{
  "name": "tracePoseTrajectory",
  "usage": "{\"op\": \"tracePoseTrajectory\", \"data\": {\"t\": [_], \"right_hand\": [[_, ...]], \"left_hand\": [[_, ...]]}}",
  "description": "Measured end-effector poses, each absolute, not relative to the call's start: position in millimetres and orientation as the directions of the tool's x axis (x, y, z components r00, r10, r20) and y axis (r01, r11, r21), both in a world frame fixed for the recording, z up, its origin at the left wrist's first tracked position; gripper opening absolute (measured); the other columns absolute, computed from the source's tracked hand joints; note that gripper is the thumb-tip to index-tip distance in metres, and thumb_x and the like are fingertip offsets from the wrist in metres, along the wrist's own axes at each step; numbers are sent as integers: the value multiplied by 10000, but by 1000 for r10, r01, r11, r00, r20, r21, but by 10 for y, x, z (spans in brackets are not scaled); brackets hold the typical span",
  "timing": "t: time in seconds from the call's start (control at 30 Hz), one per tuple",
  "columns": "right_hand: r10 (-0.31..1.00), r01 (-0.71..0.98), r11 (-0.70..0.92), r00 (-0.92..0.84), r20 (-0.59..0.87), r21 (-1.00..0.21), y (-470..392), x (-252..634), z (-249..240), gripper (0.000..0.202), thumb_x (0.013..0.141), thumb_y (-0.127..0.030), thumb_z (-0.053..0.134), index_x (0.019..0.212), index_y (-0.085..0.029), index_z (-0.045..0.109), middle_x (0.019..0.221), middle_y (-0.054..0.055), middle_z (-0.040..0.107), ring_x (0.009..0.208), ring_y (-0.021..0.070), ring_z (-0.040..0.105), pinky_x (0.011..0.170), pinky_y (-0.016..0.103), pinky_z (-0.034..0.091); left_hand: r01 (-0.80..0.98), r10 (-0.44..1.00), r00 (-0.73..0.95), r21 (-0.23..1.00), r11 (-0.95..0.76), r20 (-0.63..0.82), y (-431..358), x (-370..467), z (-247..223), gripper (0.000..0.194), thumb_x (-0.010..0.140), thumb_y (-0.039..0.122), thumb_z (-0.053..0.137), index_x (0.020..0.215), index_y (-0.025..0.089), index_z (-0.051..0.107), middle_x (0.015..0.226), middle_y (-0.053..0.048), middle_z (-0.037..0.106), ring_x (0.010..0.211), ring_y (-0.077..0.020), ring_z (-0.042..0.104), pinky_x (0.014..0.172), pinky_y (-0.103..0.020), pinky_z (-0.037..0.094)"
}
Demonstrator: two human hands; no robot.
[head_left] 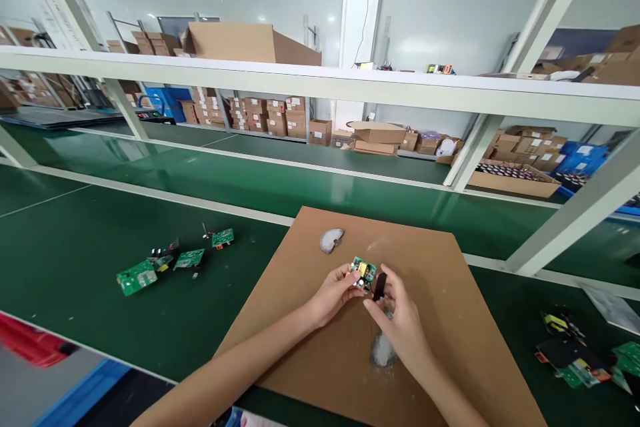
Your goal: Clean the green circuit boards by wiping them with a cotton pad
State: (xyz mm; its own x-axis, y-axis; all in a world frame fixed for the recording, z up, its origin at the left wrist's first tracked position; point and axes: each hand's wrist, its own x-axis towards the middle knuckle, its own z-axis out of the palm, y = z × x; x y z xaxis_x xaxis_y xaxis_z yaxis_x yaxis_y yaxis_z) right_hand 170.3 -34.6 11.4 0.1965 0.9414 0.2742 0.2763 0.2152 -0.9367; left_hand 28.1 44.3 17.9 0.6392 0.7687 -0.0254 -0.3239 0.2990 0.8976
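My left hand (335, 290) pinches a small green circuit board (369, 269) by its left edge, thumb on top. A yellow component shows on the board's face. Close by on the right, my right hand (400, 313) grips a flat black piece (380, 286) between thumb and fingers, right against the board's edge. Whether the black piece is joined to the board I cannot tell. Both hands are above a brown cardboard sheet (430, 280). A grey-white powdery patch (383, 351) lies under my right hand, and a pale half-round piece (331, 240) rests farther back on the sheet.
Several green circuit boards (137, 277) lie on the green table (60, 233) to the left. More boards and black parts (575, 353) are heaped at the right. A white shelf beam (300, 80) crosses ahead, with an open cardboard box (235, 42) on top. Slanted posts (565, 207) stand at the right.
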Motion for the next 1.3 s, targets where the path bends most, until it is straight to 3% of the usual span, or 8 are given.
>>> {"op": "tracePoseTrajectory", "data": {"t": [0.1, 0.3, 0.47, 0.57, 0.73, 0.97, 1.13, 1.3], "right_hand": [[946, 168, 177, 242, 215, -970, -338, 1684, 128, 529, 794, -433, 580, 1259, -213, 456, 1085, 88, 584, 901, 209, 564, 747, 322, 483], [985, -453, -8, 152, -86, -892, -252, 1745, 194, 442, 689, -466, 688, 985, -148, 608, 685, -5, 525, 528, 87, 424, 477, 217, 329], [986, -384, -64, 116, -117, -921, -265, 1709, 163, 407, 669, -545, 666, 649, -160, 535, 540, -47, 434, 414, 63, 343, 403, 213, 221], [976, -317, -74, 173, -135, -946, -288, 1689, 132, 442, 684, -581, 636, 615, -168, 495, 472, -70, 371, 372, 46, 250, 378, 212, 142], [905, -497, -317, 97, -414, -808, -301, 1659, 166, 505, 562, -633, 691, 668, -178, 498, 504, -58, 442, 378, 49, 265, 356, 196, 130], [971, -583, -187, 12, -239, -791, -307, 1656, 214, 494, 702, -667, 561, 711, -173, 535, 549, -29, 499, 391, 66, 316, 393, 210, 208], [984, -664, -57, 88, -153, -746, -278, 1708, 226, 350, 690, -522, 633, 722, -182, 554, 617, -19, 525, 473, 89, 368, 440, 218, 267], [983, -722, -163, -61, -173, -673, -246, 1828, 296, 356, 658, -373, 684, 921, -141, 624, 786, 39, 591, 616, 114, 471, 562, 237, 376]], "left_hand": [[-296, 770, 638, 920, 257, -10, 408, 294, 187, 318, 735, 403, 649, 875, 137, 545, 827, -10, 541, 749, -77, 510, 744, -246, 434], [-208, 759, 647, 974, 90, 69, 406, 303, 183, 294, 731, 382, 652, 812, 122, 540, 762, 0, 513, 696, -70, 445, 678, -222, 367], [-143, 732, 654, 981, -128, 191, 429, 285, 205, 321, 681, 390, 689, 685, 120, 515, 810, 2, 428, 730, -78, 410, 693, -226, 339], [-88, 691, 680, 963, -254, 245, 377, 269, 272, 264, 684, 355, 692, 727, 130, 561, 894, -20, 429, 817, -106, 425, 781, -254, 339], [-20, 643, 712, 924, -383, 282, 253, 263, 369, 239, 698, 355, 680, 780, 154, 579, 1009, -55, 430, 1010, -173, 402, 925, -312, 302], [6, 657, 689, 904, -428, 306, 264, 280, 338, 237, 738, 371, 641, 822, 162, 566, 1021, -58, 420, 1033, -173, 406, 914, -301, 325], [-5, 732, 630, 944, -330, 259, 354, 283, 268, 255, 755, 384, 618, 801, 153, 520, 916, -21, 407, 862, -117, 410, 775, -240, 348], [9, 709, 691, 979, -205, 142, 491, 255, 290, 345, 756, 462, 587, 758, 141, 462, 723, 21, 418, 667, -81, 424, 635, -222, 365]]}}
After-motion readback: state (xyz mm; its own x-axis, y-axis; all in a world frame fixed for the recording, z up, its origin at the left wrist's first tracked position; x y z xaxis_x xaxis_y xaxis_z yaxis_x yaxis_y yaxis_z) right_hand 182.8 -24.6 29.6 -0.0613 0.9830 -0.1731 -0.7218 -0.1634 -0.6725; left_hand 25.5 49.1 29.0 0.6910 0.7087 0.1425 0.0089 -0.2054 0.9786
